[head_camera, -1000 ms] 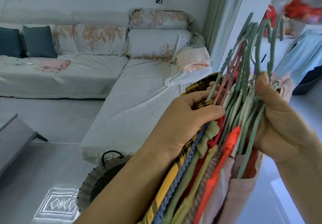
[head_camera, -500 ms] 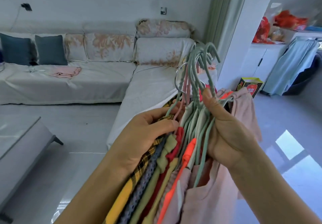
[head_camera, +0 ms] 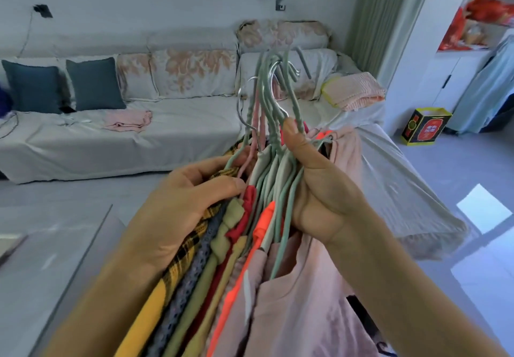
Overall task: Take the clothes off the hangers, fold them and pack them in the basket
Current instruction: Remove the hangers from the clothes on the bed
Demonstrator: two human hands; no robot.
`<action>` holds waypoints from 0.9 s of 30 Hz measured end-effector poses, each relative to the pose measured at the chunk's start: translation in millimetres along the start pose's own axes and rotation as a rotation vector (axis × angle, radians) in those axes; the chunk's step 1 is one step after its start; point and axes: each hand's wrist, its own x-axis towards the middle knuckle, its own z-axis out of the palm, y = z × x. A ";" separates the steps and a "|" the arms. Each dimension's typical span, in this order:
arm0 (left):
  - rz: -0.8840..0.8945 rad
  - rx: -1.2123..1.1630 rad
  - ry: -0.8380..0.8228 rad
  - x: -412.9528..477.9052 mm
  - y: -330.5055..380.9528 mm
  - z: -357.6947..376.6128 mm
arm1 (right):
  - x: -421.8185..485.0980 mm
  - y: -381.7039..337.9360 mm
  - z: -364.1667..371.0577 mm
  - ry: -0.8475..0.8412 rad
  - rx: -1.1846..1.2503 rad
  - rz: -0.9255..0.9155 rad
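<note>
A: Progress?
B: Early. Whole bunch of clothes (head_camera: 250, 287) unfolded, on the hangers (head_camera: 271, 123), hanging below both sets of fingers. Pink garment (head_camera: 300, 315) nearest right palm, yellow plaid under left fingers.
A: Basket?
B: Out of view. Nothing seen packed.
A: Left hand (head_camera: 183, 203)?
B: Fingers curled over the garment shoulders, thumb pressing fabric beside the hanger necks.
A: Right hand (head_camera: 319, 195)?
B: Closed round the hanger necks, thumb up along the stems, hooks fanning above the thumb tip.
A: Remaining?
B: Likely everything: unhooking, folding, packing.
</note>
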 end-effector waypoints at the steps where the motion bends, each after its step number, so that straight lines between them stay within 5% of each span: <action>1: 0.008 -0.007 0.001 7.8 2.1 -17.6 | 17.6 7.3 7.8 -0.003 -0.005 0.000; 10: 0.058 0.117 0.053 141.9 -5.3 -173.0 | 217.4 49.5 38.1 -0.035 0.008 0.027; 20: 0.041 0.212 0.151 358.4 -32.4 -335.0 | 441.5 20.7 60.5 0.017 -0.085 0.051; 27: 0.086 0.253 0.063 509.9 -50.6 -394.5 | 582.0 -7.4 52.9 0.056 -0.207 -0.016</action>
